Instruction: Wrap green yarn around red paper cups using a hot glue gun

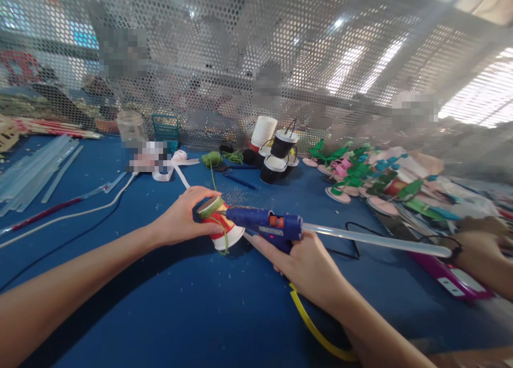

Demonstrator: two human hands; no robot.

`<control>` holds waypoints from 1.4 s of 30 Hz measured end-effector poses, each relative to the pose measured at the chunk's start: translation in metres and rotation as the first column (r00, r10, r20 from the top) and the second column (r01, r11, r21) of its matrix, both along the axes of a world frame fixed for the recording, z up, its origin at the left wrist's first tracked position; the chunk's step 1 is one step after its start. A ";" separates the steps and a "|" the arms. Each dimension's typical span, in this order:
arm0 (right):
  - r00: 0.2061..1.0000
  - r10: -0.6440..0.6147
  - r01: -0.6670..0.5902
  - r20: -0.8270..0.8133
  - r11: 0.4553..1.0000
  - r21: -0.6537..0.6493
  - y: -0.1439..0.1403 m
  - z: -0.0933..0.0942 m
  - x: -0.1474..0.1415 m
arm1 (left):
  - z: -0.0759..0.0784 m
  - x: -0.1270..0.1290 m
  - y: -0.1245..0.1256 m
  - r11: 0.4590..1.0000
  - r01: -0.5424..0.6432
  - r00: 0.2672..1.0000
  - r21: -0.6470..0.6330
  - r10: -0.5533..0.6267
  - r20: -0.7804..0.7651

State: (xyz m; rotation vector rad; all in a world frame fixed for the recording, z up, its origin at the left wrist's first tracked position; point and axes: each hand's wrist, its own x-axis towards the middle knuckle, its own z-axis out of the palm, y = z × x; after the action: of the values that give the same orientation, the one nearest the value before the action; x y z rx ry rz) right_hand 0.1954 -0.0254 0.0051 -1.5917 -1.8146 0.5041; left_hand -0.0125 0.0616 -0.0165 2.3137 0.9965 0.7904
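Note:
My left hand is closed around a paper cup, red and yellow with a white rim, tilted with its base up. Green yarn is wound about the base end, and a strand crosses the cup's side. A blue hot glue gun is gripped in my right hand, its nozzle at the yarn-wrapped end of the cup. From the gun's back a long clear glue stick sticks out to the right. Whether the nozzle touches the yarn I cannot tell.
A green yarn ball lies behind the cup. Black-and-white cups stand beside stacked white cups. Glue sticks lie left; craft flowers and a purple power strip are right, near another person's hand. Perforated metal rises behind.

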 end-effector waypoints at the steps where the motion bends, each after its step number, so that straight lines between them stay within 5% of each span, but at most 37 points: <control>1: 1.000 -0.009 0.009 -0.007 1.000 0.002 0.000 0.000 0.000 | 0.000 0.000 0.000 1.000 0.001 1.000 -0.001 -0.001 0.000; 30: 0.997 0.001 -0.006 -0.072 0.998 -0.058 0.000 0.003 0.002 | 0.000 -0.004 0.002 0.997 0.066 0.998 0.026 -0.066 -0.016; 42: 0.969 -0.093 0.035 -0.227 0.968 -0.250 0.003 0.001 0.002 | -0.001 -0.008 0.005 0.993 0.117 0.993 0.009 -0.117 0.016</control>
State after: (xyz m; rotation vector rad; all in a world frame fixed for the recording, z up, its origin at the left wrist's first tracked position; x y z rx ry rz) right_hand 0.1974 -0.0227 0.0065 -1.6652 -1.5627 0.8773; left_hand -0.0204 0.0668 -0.0178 2.3447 0.8435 0.7671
